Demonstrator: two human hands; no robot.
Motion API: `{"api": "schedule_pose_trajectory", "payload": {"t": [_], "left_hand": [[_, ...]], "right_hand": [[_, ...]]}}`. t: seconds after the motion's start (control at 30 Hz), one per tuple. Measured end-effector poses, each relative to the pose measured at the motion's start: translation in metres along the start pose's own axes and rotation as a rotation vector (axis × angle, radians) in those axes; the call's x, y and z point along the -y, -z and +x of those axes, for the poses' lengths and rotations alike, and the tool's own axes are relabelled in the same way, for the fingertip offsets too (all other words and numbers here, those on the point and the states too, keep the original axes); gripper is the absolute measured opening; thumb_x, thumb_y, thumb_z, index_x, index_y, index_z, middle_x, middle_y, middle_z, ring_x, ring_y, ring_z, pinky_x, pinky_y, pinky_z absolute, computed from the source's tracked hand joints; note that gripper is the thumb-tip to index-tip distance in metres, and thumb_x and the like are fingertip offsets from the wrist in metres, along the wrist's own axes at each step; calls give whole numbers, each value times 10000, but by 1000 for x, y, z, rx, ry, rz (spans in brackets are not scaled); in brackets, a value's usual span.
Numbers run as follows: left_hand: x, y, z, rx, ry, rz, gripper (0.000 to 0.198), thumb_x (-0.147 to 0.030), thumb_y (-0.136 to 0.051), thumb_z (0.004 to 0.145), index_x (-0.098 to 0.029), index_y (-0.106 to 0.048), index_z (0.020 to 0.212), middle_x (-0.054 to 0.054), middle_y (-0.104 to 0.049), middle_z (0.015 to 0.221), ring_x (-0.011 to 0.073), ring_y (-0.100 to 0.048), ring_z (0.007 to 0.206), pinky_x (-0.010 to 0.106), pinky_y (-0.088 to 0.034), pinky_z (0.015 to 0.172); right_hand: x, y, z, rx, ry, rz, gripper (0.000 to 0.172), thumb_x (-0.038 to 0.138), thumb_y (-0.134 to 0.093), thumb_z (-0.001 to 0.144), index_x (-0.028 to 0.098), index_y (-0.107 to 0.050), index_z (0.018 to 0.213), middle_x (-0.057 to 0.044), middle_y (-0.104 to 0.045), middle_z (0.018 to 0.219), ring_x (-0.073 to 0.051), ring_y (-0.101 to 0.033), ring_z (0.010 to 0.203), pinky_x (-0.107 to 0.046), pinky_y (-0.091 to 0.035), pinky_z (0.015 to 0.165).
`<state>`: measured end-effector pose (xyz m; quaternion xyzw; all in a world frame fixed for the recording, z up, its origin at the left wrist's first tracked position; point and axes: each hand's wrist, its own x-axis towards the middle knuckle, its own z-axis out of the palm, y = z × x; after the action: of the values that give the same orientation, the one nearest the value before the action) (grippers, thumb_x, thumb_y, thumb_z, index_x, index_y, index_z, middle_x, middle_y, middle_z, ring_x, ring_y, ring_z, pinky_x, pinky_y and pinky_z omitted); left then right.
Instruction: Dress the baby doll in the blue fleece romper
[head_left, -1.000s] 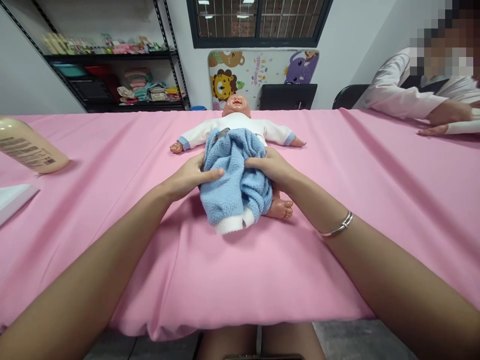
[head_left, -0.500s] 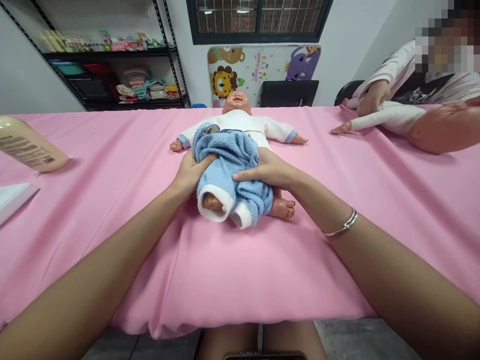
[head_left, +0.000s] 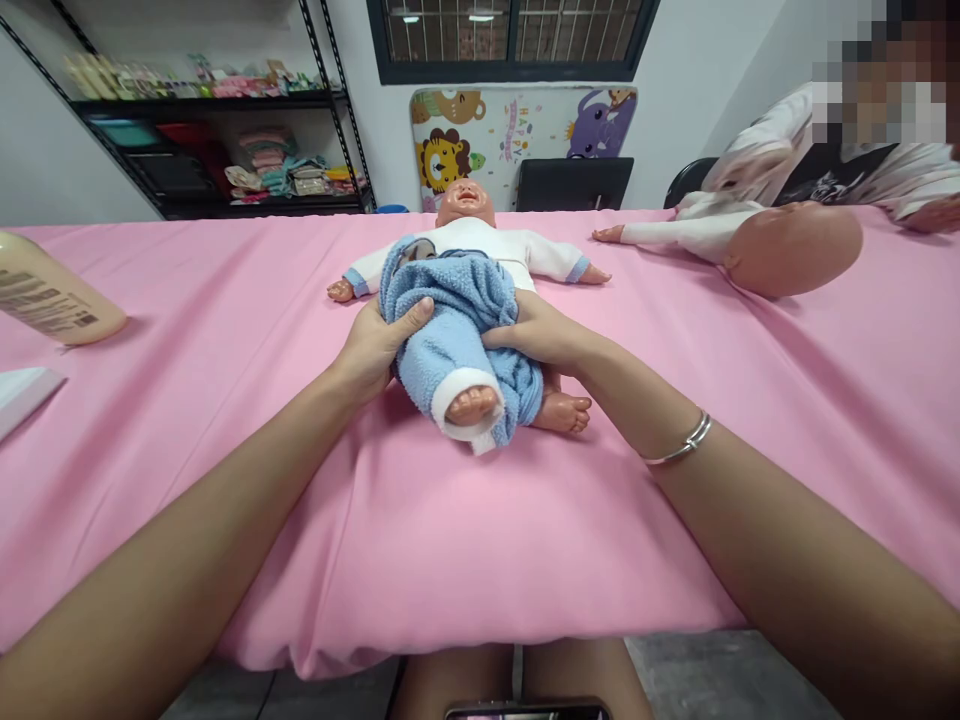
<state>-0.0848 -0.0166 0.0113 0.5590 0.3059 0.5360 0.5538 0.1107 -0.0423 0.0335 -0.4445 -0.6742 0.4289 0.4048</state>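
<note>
A baby doll [head_left: 480, 238] in a white top with blue cuffs lies on its back, its head away from me. Blue fleece trousers [head_left: 442, 345] with white cuffs are bunched over its legs. One foot [head_left: 472, 404] pokes out through the cuff of the left trouser leg; the other foot [head_left: 564, 412] lies bare, outside the cloth. My left hand [head_left: 379, 345] grips the trousers from the left, thumb on top. On the right side, my right hand [head_left: 536, 335] holds the bunched cloth, with its fingertips hidden in the folds.
A pink cloth [head_left: 600, 540] covers the table. A lotion bottle [head_left: 56, 290] and a white box [head_left: 26, 395] are at the left. A second doll [head_left: 795, 250] lies at the right before a seated person [head_left: 832, 170]. Behind stand shelves [head_left: 217, 105] and a black monitor [head_left: 575, 185].
The doll's foot has come further out through the white cuff, and that trouser leg has shifted right. The second doll has moved left, and the other person's hand has drawn away from it.
</note>
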Motion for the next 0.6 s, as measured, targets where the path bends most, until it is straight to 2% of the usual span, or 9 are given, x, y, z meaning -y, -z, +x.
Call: {"api": "schedule_pose_trajectory", "payload": {"t": [0.13,0.4,0.6], "left_hand": [[-6,0,-3,36,49,-16,612,-441,-914,592,-170,-631,1063,94,-688,1157,294,-596,1195,359,-514,1044],[-6,3,-2,53,98,-13,518,-358,-892,616,-161,-662,1037,90,-705,1105,309,-605,1181,399,-511,1059],[-16,6,-3,149,121,3,653,-298,-944,506,-150,-648,1068,102,-705,1086,352,-592,1194,430,-517,1051]], "right_hand": [[5,2,-4,50,-88,47,452,106,-612,663,91,-611,1115,-81,-676,1098,-245,-620,1045,-394,-507,982],[5,-1,-2,-3,-110,54,416,87,-630,641,102,-619,1057,-66,-684,1028,-238,-621,1004,-395,-520,955],[4,1,-3,-48,-149,95,325,103,-624,623,109,-611,948,-63,-668,927,-229,-615,917,-398,-536,897]]}}
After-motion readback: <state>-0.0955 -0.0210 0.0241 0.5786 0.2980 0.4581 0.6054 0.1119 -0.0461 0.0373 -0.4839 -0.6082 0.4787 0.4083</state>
